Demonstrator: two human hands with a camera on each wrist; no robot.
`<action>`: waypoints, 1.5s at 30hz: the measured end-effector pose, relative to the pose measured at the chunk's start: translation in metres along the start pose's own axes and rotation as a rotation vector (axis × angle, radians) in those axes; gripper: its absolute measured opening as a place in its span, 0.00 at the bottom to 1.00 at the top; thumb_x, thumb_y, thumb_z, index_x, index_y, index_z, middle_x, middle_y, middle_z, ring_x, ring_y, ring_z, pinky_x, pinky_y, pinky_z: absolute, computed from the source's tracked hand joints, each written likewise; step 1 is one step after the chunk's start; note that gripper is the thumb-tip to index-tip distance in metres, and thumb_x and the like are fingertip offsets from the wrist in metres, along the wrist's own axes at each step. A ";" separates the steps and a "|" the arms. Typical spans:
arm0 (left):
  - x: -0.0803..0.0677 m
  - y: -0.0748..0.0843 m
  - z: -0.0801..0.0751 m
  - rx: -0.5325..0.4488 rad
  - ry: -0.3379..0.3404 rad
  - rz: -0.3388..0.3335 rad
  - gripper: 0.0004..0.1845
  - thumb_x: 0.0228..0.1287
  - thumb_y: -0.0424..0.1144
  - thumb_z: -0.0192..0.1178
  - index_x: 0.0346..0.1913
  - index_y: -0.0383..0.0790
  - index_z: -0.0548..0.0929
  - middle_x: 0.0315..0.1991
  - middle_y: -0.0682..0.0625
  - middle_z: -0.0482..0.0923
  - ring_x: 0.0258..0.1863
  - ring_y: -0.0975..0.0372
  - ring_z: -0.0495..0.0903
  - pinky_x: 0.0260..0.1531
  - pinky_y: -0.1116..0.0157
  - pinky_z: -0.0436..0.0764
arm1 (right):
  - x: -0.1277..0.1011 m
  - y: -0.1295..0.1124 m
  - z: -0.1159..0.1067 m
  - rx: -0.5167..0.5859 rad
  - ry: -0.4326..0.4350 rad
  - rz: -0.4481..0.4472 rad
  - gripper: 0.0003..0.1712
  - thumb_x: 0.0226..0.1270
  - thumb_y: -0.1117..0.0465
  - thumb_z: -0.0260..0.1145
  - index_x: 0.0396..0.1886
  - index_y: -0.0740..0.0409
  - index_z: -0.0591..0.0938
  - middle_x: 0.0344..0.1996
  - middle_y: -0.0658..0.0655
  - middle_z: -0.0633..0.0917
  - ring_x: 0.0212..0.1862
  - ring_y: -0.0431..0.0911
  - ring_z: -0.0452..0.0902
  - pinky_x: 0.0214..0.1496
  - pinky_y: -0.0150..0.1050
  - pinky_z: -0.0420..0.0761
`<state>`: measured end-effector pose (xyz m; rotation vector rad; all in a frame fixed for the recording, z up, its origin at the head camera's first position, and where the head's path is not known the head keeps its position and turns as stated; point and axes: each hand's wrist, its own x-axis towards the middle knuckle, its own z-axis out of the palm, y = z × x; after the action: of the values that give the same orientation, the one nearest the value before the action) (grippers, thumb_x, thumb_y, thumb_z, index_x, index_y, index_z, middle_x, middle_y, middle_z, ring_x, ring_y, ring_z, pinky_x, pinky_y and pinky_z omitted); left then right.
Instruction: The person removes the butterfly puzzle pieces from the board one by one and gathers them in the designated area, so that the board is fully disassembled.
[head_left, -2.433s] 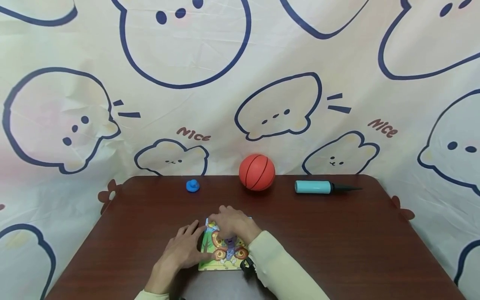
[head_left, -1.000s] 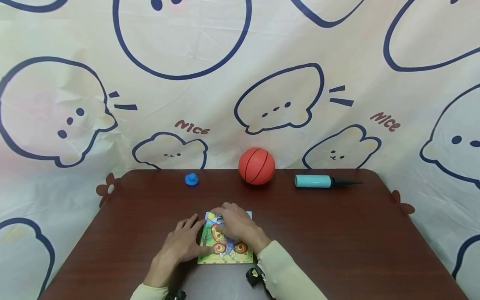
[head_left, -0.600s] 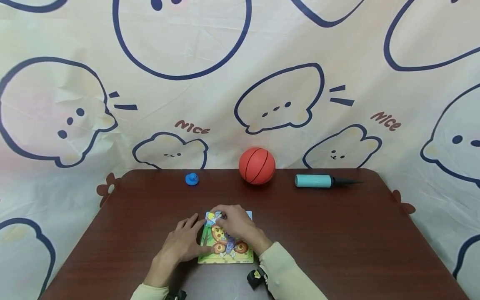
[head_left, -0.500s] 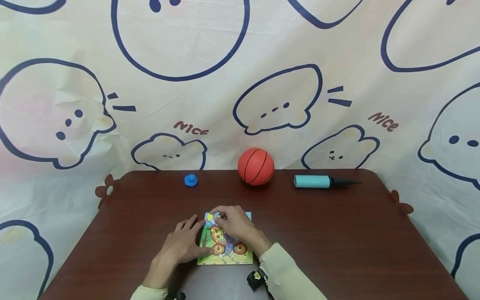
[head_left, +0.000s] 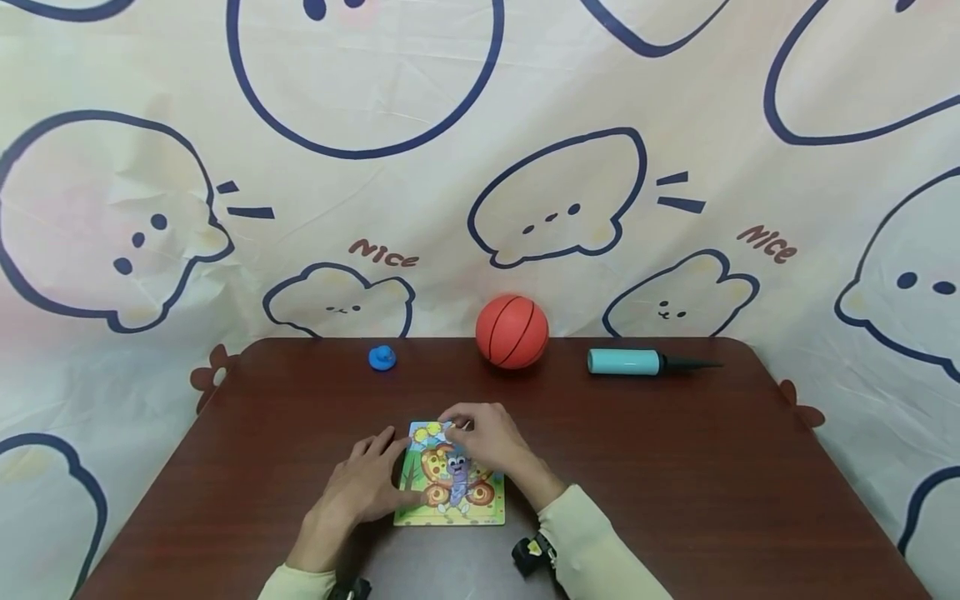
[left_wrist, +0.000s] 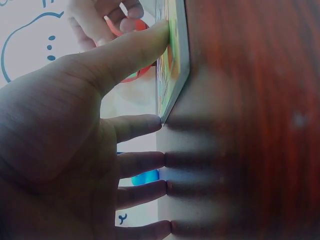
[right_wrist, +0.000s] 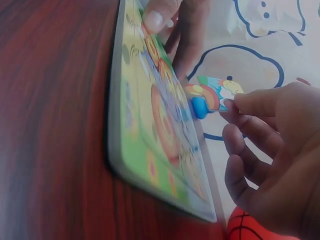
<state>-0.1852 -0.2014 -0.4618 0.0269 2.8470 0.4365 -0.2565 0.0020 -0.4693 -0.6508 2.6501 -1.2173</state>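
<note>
A small butterfly puzzle board (head_left: 450, 492) lies flat on the brown table (head_left: 675, 483), near its front edge. My left hand (head_left: 366, 486) rests beside the board's left edge with straight fingers on the table, and its thumb (left_wrist: 135, 47) presses on the board (left_wrist: 174, 65). My right hand (head_left: 483, 435) hovers over the board's far edge. It pinches a colourful puzzle piece (right_wrist: 216, 94) between thumb and forefinger, lifted just above the board (right_wrist: 150, 150). The same piece (head_left: 448, 427) shows small at the fingertips in the head view.
At the table's far edge stand a blue cap-like thing (head_left: 382, 357), an orange ball (head_left: 512, 331) and a teal hand pump (head_left: 626, 362) lying on its side. A printed cloth (head_left: 480, 167) hangs behind. Bare table lies to the left and right of the board.
My right hand has drawn back to the right from over the board's middle, uncovering the butterfly picture, and now holds a piece raised at the far edge. The left hand has stayed put.
</note>
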 end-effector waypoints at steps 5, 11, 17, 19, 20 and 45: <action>-0.001 -0.002 -0.001 0.003 0.006 0.002 0.53 0.41 0.71 0.68 0.70 0.48 0.68 0.74 0.38 0.57 0.69 0.39 0.60 0.55 0.31 0.66 | -0.004 0.005 -0.005 0.002 -0.015 0.008 0.11 0.64 0.55 0.66 0.44 0.38 0.86 0.31 0.42 0.82 0.31 0.38 0.74 0.30 0.33 0.75; -0.001 -0.001 0.001 0.003 0.014 0.003 0.53 0.40 0.71 0.68 0.70 0.48 0.68 0.74 0.38 0.58 0.68 0.39 0.60 0.55 0.31 0.66 | -0.011 0.013 -0.017 -0.005 -0.025 0.017 0.11 0.64 0.56 0.65 0.44 0.40 0.86 0.31 0.43 0.81 0.32 0.40 0.74 0.30 0.34 0.76; 0.000 0.000 0.001 0.002 0.016 -0.003 0.53 0.40 0.71 0.68 0.69 0.48 0.68 0.74 0.38 0.58 0.68 0.39 0.60 0.56 0.31 0.66 | -0.017 0.024 -0.027 -0.048 -0.023 0.028 0.11 0.64 0.56 0.65 0.45 0.40 0.85 0.32 0.42 0.81 0.34 0.40 0.74 0.33 0.34 0.76; 0.000 0.001 0.001 0.005 0.019 0.000 0.53 0.40 0.70 0.69 0.69 0.48 0.68 0.74 0.38 0.58 0.68 0.39 0.60 0.55 0.31 0.66 | -0.018 0.028 -0.030 -0.061 -0.022 0.024 0.11 0.64 0.56 0.65 0.45 0.41 0.85 0.31 0.42 0.81 0.34 0.40 0.74 0.33 0.34 0.76; 0.000 0.001 0.001 0.006 0.020 0.002 0.52 0.40 0.70 0.69 0.69 0.48 0.68 0.74 0.38 0.57 0.68 0.38 0.60 0.55 0.31 0.66 | -0.018 0.029 -0.032 -0.061 -0.022 0.027 0.11 0.65 0.56 0.65 0.45 0.41 0.85 0.31 0.42 0.81 0.34 0.40 0.74 0.33 0.34 0.76; 0.000 0.001 0.001 0.003 0.015 0.026 0.52 0.42 0.70 0.68 0.69 0.46 0.68 0.74 0.38 0.57 0.69 0.38 0.60 0.55 0.30 0.65 | -0.026 0.066 -0.063 -0.229 0.020 0.149 0.10 0.64 0.58 0.66 0.45 0.45 0.86 0.32 0.45 0.80 0.36 0.42 0.72 0.36 0.35 0.74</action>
<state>-0.1849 -0.2003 -0.4624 0.0609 2.8651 0.4396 -0.2744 0.0945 -0.4790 -0.4631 2.8221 -0.8956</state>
